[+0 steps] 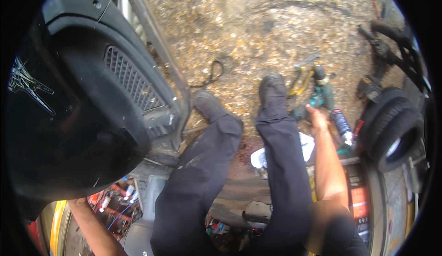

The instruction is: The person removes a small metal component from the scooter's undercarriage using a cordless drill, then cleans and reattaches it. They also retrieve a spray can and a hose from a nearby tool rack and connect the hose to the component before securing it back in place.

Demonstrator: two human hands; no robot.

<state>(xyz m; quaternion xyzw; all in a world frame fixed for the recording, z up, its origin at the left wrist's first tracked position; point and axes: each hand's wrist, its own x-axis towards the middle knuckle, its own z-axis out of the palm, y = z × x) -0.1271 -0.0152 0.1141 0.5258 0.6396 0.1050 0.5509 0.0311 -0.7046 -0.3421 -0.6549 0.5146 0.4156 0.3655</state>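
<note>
On the right, my right hand (318, 120) is closed at the handle of a teal and black cordless drill (327, 94), low over the gravelly ground; its fingers are partly blurred. Just beyond lies a yellow-handled hand tool (300, 82). A dark spray can or bottle (341, 123) is beside my wrist. My left forearm (94, 226) runs up at the lower left, and the hand itself is hidden behind a large black panel (73, 150).
My legs stretch ahead, shoes on the ground. Stacked tyres (397, 131) stand at the right. A vehicle door (133, 78) fills the left. White cloth (306, 146) lies by my right leg. Cluttered parts (117, 205) sit at lower left. A black loop (215, 69) lies ahead.
</note>
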